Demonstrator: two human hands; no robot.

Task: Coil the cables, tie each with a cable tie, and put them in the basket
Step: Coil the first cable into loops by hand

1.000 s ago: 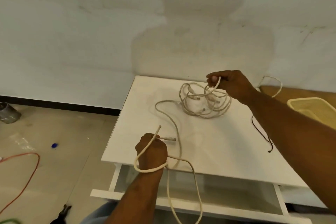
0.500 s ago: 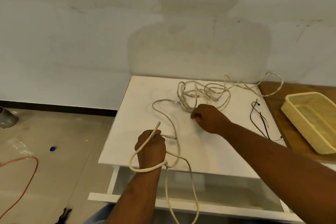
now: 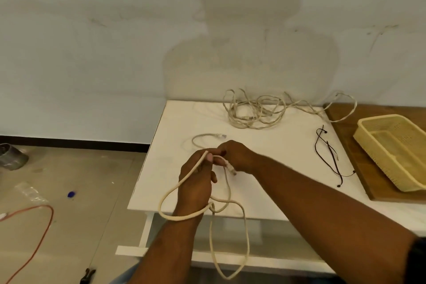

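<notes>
Cream round cable [image 3: 179,218] over white desk [image 3: 276,168]
Fingers of left hand [image 3: 196,182] grip it; right hand [image 3: 235,157] pinches it near its plug

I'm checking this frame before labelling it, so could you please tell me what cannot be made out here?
All head view.
Basket: right part cut off by the frame edge.
Black ties: too thin to count.
Tangled cables at the back: overlapping, number unclear.
Orange cord on the floor: cut off at the left edge.
Cable: hidden where it passes behind the left hand.
</notes>
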